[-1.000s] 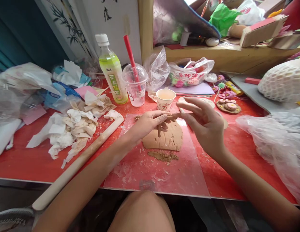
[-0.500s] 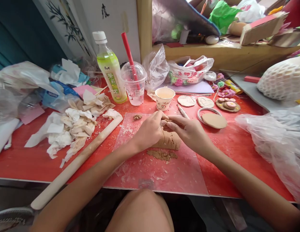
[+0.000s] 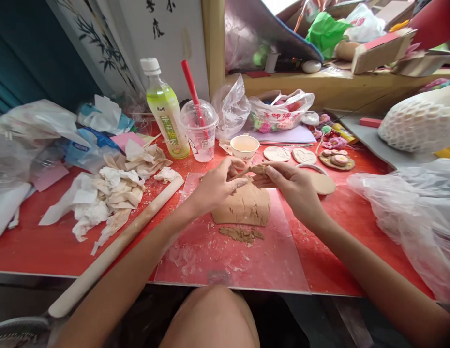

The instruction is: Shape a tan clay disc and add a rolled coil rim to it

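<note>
My left hand point(image 3: 219, 183) and my right hand point(image 3: 295, 186) face each other above the near table, fingers bent inward. Between their fingertips is a small, narrow piece of brown clay point(image 3: 260, 169). My right thumb and fingers pinch it; my left thumb and forefinger close about its left end, partly hidden. Under the hands lies a rolled-out clay slab point(image 3: 241, 208) with a cracked, notched surface. A ragged clay strip point(image 3: 241, 235) lies just in front of the slab. Both rest on a clear plastic sheet point(image 3: 228, 266) dusted with crumbs.
A wooden rolling pin point(image 3: 116, 246) slants over the table edge at left, beside crumpled tissues point(image 3: 109, 193). Behind stand a paper cup point(image 3: 244, 146), a plastic cup with straw point(image 3: 201, 135) and a drink bottle point(image 3: 167, 116). Clay discs point(image 3: 321, 183) and a plastic bag point(image 3: 410, 208) are at right.
My hands have drawn slightly apart and up, uncovering more of the slab and showing the small clay piece between them. The view has shifted a little.
</note>
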A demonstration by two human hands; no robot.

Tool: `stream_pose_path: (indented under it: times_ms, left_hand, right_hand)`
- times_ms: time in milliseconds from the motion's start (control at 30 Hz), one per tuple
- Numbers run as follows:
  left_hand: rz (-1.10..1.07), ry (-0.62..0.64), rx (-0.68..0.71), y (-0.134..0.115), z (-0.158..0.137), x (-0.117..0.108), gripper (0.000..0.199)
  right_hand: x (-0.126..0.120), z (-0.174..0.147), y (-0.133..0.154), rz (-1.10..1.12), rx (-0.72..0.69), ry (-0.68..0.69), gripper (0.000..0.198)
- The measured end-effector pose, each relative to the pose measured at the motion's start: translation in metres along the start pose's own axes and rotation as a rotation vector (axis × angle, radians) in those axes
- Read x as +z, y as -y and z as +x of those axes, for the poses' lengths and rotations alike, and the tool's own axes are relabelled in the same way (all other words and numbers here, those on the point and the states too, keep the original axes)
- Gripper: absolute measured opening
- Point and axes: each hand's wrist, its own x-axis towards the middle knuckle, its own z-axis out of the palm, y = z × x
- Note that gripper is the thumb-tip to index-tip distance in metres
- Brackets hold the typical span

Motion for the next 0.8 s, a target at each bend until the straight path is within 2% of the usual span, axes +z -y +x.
stream_pose_path:
  times_ms: [67,133,233,400,600,800]
  left_hand:
    - [0.067,0.012,0.011,-0.002,0.0,-0.006,0.018]
    - [0.114,-0.028,0.066,-0.007,0.001,-0.011,0.013]
    - [0.182,-0.103,0.195,-0.016,0.004,-0.016,0.011]
    - [0.333,-0.084,0.334,-0.031,0.022,-0.023,0.015]
    - [0.437,-0.029,0.417,-0.06,0.045,-0.031,0.012]
    - [0.505,0.036,0.417,-0.077,0.051,-0.036,0.013]
  right_hand:
    - [-0.003,0.002,0.002,0.015,0.02,-0.026,0.024]
    - [-0.004,0.003,0.003,0.022,0.052,-0.014,0.027]
    - [-0.003,0.004,0.004,0.085,0.154,0.044,0.031]
    - [0.0,0.004,0.001,0.258,0.31,0.058,0.025]
    - [-0.001,0.004,-0.001,0.325,0.351,0.126,0.03]
    - [0.001,0.002,0.003,0.304,0.27,0.166,0.042]
